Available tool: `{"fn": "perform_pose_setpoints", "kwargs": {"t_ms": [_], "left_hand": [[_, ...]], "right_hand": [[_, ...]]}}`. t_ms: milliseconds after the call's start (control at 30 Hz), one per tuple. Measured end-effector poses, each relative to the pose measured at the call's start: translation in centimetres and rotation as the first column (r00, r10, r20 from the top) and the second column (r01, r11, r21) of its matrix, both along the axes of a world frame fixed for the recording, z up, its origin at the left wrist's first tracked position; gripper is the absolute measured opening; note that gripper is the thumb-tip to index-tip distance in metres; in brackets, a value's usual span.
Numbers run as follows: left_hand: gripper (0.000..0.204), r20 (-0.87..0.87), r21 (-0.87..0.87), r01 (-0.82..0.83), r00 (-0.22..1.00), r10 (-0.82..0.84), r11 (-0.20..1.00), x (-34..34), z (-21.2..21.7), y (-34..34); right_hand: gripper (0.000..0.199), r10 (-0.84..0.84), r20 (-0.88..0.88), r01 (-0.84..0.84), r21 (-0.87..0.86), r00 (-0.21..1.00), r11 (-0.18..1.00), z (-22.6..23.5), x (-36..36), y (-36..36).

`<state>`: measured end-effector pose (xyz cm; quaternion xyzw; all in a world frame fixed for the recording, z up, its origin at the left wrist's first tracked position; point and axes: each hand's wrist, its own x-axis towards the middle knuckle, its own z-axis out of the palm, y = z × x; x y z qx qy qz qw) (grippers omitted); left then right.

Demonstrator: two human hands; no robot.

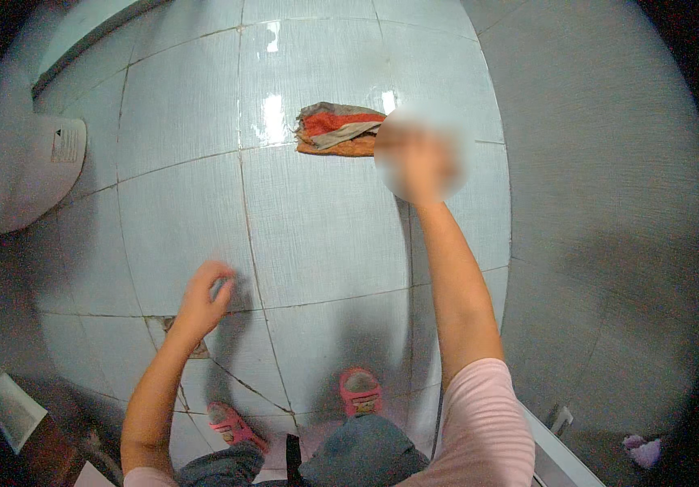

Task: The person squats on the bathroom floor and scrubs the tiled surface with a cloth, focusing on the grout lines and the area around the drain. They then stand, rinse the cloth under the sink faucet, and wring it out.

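Note:
A folded rag [337,130] in grey, red and orange-brown lies on the wet tiled floor ahead of me. My right hand [422,162] is stretched out at the rag's right end. A round blur covers its fingers, so whether they grip the cloth or press on it cannot be told. My left hand [207,296] hangs over the floor at the lower left, slightly smeared. Its fingers are loosely bent, with a gap between thumb and fingers, and nothing is in it.
Pale blue tiles [325,235] with dark joints make up the floor, shiny near the rag. A square drain [195,349] lies below my left hand. A white toilet base [65,154] stands at the left, a grey wall [593,162] at the right. My pink sandals [362,394] are near the lower edge.

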<state>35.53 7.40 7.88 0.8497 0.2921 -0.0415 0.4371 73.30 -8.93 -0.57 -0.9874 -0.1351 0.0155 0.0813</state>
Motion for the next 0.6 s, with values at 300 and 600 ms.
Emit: {"fn": "perform_pose_setpoints", "kwargs": {"t_ms": [300,600], "left_hand": [[0.013,-0.241,-0.214,-0.196,0.96,0.142,0.957,-8.5,0.2,-0.4],[0.018,-0.074,-0.236,0.261,0.956,-0.285,0.936,-0.9,4.0,-5.0]], "right_hand": [[0.069,0.033,0.04,-0.037,0.11,0.999,0.993,1.6,-4.5,9.6],[0.051,0.758,-0.322,-0.169,0.855,0.567,0.49,-1.8,-30.3,4.7]]}}
